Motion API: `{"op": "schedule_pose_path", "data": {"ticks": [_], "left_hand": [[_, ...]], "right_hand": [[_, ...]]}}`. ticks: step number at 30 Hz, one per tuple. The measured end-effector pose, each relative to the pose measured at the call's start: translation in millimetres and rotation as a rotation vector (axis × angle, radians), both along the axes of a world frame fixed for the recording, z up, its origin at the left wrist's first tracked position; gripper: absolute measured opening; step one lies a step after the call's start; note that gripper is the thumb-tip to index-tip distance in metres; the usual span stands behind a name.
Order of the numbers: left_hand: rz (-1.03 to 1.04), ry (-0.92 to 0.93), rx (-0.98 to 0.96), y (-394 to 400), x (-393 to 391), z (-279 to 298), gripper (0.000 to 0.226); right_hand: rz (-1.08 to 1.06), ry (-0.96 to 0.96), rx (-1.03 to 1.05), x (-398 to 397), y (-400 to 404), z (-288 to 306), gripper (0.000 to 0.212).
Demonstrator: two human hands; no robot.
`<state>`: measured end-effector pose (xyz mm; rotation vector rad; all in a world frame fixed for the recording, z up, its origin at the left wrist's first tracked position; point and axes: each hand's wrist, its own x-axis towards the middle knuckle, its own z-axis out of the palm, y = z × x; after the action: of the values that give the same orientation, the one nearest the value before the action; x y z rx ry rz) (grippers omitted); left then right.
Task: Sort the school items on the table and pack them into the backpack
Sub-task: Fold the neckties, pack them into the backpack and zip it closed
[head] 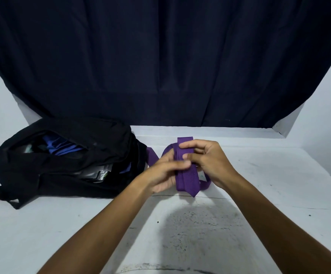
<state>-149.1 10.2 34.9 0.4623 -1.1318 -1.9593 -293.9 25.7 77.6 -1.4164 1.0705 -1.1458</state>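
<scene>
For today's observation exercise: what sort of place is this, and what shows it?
Probably a makeshift indoor recording corner: a scuffed white table, a dark curtain hung over pale walls, and an open black backpack.

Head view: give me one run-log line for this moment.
step: folding purple necktie | left hand: grips it | right hand: pinches it | black backpack: open, partly packed

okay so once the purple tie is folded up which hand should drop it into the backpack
Probably the left. The black backpack lies open on the left of the table, nearer the left hand. Both hands grip the purple tie; the right hand would have to cross over.
</scene>
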Motion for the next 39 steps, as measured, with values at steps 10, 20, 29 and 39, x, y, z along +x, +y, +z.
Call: {"op": "schedule_pose_path", "data": {"ticks": [10,20,29,39], "left_hand": [[0.071,-0.118,-0.11,4,9,-6,0.084],[0.067,-0.376,-0.192,-2,36,13,0.063],[0.343,-0.245,-0.551,-21,13,21,0.036],[0.057,-0.597,-0.538,-8,10,-23,0.025]], "right_hand": [[-0.011,0.038,-0.065,10,-2,-6,0.035],[0.072,-0.158,0.135,-1,-4,-1,0.028],[0.153,-0.385,0.09,-19,-6,56,0.027],[-0.166,-0.619,-0.164,-72,-29,121,0.028]]}}
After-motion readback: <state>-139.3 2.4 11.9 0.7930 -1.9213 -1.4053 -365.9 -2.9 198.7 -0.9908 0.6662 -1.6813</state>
